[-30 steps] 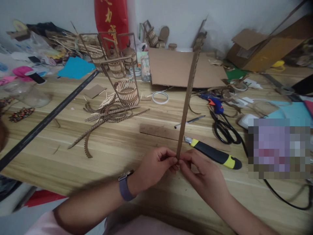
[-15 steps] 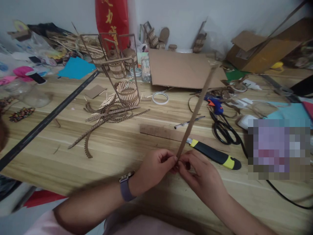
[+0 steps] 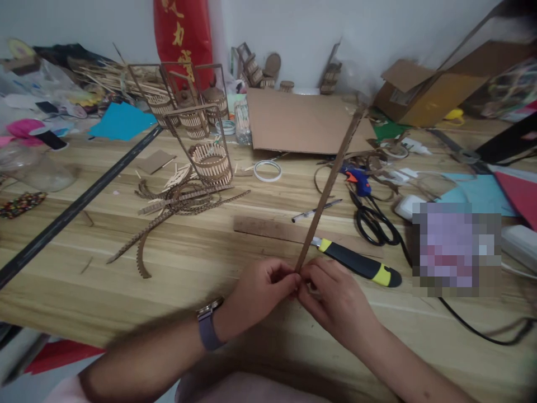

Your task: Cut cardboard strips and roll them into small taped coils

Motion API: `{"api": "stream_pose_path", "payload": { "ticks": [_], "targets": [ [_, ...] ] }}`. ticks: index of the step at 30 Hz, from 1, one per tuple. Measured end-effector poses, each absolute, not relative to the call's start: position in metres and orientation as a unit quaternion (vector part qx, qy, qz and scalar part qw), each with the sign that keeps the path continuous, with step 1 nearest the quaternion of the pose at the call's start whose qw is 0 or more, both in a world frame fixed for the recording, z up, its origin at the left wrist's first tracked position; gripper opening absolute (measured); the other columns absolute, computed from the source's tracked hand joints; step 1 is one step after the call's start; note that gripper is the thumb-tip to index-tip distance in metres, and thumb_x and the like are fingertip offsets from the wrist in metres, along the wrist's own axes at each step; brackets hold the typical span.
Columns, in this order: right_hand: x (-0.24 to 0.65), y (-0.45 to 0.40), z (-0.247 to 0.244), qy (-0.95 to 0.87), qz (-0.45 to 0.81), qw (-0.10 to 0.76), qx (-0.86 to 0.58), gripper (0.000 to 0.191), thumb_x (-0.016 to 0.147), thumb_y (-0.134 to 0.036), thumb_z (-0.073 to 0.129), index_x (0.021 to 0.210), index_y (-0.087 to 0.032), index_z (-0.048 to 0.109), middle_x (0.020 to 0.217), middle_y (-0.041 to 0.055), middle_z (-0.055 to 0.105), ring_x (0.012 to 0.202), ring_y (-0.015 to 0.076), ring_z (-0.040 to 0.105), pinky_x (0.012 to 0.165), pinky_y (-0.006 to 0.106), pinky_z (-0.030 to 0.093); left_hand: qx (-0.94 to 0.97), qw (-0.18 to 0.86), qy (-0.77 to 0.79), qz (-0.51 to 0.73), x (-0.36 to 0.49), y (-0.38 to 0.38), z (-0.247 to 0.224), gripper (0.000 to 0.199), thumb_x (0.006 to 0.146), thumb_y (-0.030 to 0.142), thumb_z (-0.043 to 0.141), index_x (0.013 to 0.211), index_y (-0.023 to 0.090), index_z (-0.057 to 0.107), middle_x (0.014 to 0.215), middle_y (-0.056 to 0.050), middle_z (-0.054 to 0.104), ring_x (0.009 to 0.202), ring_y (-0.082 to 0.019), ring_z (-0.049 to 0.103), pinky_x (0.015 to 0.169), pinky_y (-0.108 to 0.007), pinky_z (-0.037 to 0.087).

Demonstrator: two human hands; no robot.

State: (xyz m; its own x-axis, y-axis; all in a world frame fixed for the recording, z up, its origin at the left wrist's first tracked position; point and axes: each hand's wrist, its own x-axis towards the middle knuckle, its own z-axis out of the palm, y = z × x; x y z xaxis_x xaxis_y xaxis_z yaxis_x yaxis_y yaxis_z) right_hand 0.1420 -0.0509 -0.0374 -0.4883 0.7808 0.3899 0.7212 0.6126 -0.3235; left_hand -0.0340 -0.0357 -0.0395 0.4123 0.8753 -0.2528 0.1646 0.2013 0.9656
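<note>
A long narrow brown cardboard strip (image 3: 329,187) rises from my fingertips and slants up to the right. My left hand (image 3: 262,294) pinches its lower end between thumb and fingers. Pressed up against that same end, my right hand (image 3: 338,296) has its fingertips closed on the strip too. Just beyond the hands lie a black and yellow utility knife (image 3: 361,263) and a flat cardboard piece (image 3: 268,228). The strip passes in front of a pen (image 3: 306,214). What the fingertips cover at the strip's end is hidden.
Curled serrated strips (image 3: 184,201) lie by a small stick basket (image 3: 212,162) on the left. Black scissors (image 3: 375,224), a blue glue gun (image 3: 356,179) and a cable are to the right. A cardboard sheet (image 3: 297,120) and white tape ring (image 3: 267,171) lie behind.
The whole view has shifted slightly, so the table's objects sit further left. The strip has turned a little, showing a narrower face. Both hands keep their hold at its lower end.
</note>
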Motion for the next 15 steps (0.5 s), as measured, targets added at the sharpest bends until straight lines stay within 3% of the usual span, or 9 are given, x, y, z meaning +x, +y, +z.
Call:
{"api": "stream_pose_path", "payload": {
  "ticks": [15],
  "targets": [
    [0.1396, -0.0516, -0.0357, -0.863, 0.071, 0.235, -0.442, 0.017, 0.088, -0.015, 0.048, 0.072, -0.02, 0.053, 0.069, 0.0022, 0.058, 0.063, 0.0166, 0.051, 0.061, 0.03, 0.037, 0.708, 0.467, 0.487, 0.207, -0.0369, -0.0427, -0.0334, 0.029, 0.094, 0.035, 0.046, 0.088, 0.016, 0.066, 0.083, -0.004, 0.071, 0.076, -0.018, 0.062, 0.065, -0.027, 0.037]
  ]
}}
